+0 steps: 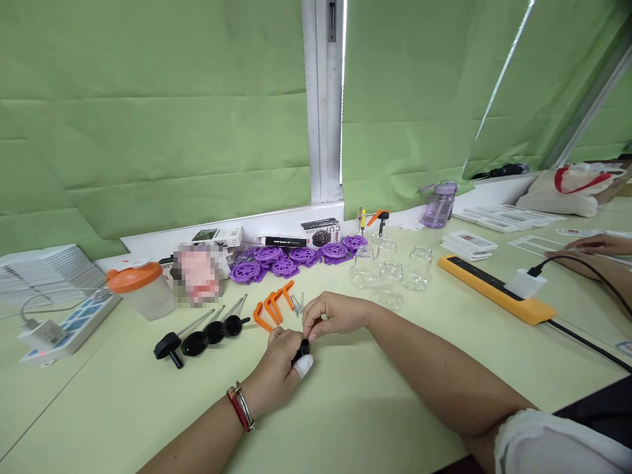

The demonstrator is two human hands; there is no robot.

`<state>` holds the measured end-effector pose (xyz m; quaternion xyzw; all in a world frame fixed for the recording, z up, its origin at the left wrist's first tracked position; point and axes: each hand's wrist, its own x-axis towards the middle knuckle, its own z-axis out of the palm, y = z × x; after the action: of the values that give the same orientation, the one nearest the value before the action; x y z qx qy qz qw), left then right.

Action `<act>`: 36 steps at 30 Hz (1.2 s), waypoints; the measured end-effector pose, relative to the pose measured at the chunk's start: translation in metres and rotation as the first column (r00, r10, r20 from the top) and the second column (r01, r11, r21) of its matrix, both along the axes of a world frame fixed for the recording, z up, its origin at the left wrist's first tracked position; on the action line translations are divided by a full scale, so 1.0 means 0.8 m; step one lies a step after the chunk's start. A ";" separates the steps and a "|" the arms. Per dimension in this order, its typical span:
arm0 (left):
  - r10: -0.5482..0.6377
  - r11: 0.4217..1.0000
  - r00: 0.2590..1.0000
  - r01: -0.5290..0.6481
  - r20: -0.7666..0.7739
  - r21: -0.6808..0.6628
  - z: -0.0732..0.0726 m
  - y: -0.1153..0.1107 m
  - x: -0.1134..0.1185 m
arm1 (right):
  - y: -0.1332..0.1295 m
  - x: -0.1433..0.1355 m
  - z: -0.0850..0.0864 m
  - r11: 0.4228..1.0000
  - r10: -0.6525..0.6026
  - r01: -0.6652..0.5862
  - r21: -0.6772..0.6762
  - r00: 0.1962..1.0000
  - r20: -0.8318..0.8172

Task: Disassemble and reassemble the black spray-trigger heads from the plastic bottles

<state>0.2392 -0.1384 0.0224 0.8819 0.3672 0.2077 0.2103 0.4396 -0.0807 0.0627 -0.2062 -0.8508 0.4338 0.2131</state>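
A black part (pixel 305 345) is sitting in our left hand (pixel 279 362) over the tabletop (pixel 340 408), and we are pinching at its top with our right hand (pixel 340 313), unable to tell its contents, while rods (pixel 196 320) are already projecting from black lids (pixel 195 343) and orange handles (pixel 261 320) are lying loose.

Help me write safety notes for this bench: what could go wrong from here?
The small black part could slip, as the left hand grips it close to the right hand. The loose metal pins lie near the right fingers and might get brushed aside. The clear jars cluster just beyond the right forearm, so a sweep could knock them.
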 end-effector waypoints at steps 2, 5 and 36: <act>0.003 1.000 1.000 -0.003 0.002 -0.002 0.001 0.000 -0.001 | 0.012 0.016 0.005 0.987 -0.157 0.157 0.024 0.988 -0.001; -0.002 1.000 1.000 0.002 -0.002 -0.004 0.001 0.000 -0.001 | 0.035 0.047 0.003 0.818 -0.574 0.574 -0.029 0.813 -0.097; 0.002 1.000 1.000 -0.002 0.002 -0.002 0.000 0.000 -0.002 | 0.024 0.037 -0.013 0.949 -0.294 0.298 -0.103 0.954 0.056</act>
<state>0.2377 -0.1385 0.0227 0.8811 0.3681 0.2086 0.2112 0.4691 -0.0613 0.0522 -0.3517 -0.7892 0.4388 0.2469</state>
